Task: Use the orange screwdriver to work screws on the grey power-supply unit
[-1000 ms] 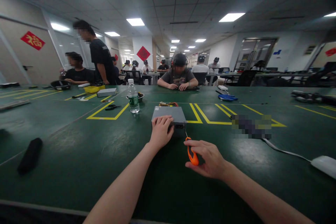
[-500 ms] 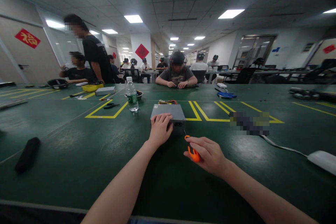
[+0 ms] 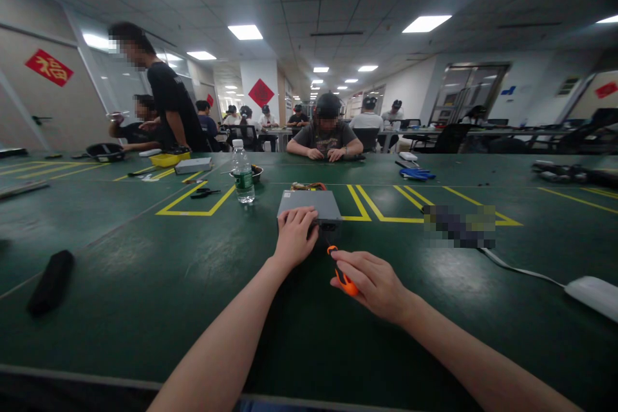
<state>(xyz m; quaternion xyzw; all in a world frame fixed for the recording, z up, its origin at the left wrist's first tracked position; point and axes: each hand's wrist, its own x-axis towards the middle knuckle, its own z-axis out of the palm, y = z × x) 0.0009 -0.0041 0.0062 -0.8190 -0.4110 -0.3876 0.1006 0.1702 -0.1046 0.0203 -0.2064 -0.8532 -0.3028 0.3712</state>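
A grey metal computer power supply [image 3: 321,201] lies on the green table straight ahead, its socket side facing me. My left hand [image 3: 295,236] is closed over its near left edge, fingers on the top and thumb down by the front face. Between the fingers of my right hand [image 3: 374,284] is an orange and black screwdriver [image 3: 346,284], its shaft pointing at the lower front of the power supply. Whether the tip touches the casing I cannot tell. A bundle of coloured wires [image 3: 309,187] shows behind the box.
Left of the power supply stands a water bottle [image 3: 243,174], with a bowl [image 3: 255,174] behind it. Black pliers [image 3: 205,193] lie further left, a black case [image 3: 51,283] nearer. A white cable [image 3: 521,275] runs at right. A co-worker [image 3: 328,132] sits opposite.
My right hand has brought the screwdriver leftward, closer to the front of the power supply. My left hand has stayed put. The standing person at left has shifted slightly left.
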